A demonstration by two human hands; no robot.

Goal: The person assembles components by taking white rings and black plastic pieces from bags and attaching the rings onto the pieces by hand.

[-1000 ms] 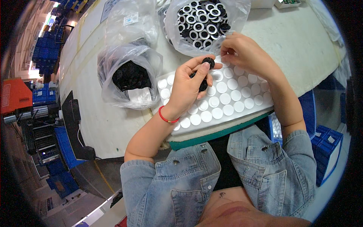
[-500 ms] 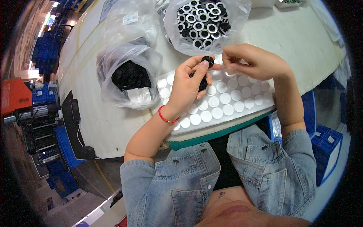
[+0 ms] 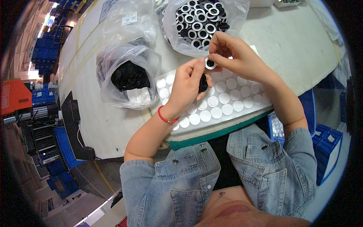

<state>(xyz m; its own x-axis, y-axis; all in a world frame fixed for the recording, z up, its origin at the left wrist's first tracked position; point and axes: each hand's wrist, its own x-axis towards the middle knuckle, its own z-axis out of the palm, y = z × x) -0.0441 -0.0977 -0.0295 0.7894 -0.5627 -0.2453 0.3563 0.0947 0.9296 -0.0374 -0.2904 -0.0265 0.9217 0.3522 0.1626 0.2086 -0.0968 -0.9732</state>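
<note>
My left hand [image 3: 186,81] holds a black round part with a white ring [image 3: 210,64] at its thumb and fingertips. More black round parts [image 3: 203,84] are tucked in its curled fingers. With thumb and finger, my right hand [image 3: 236,56] pinches the ring's right edge. Below both hands lies a white sheet [image 3: 213,122] bearing rows of round white discs [image 3: 224,98]. Beyond my hands stands a clear plastic bag [image 3: 239,20] full of white rings with black centres. To the left, another clear bag [image 3: 105,70] contains small black parts [image 3: 130,75].
The pale worktable [image 3: 117,128] has a green front edge [image 3: 219,135] close to my body. A dark power strip [image 3: 75,125] runs along its left side. At the far right is a small tray [image 3: 286,3]. Blue bins [image 3: 327,151] stand right, below table height.
My right hand has moved left to the left hand's fingertips. A white ring now surrounds the black part there, where it was bare before.
</note>
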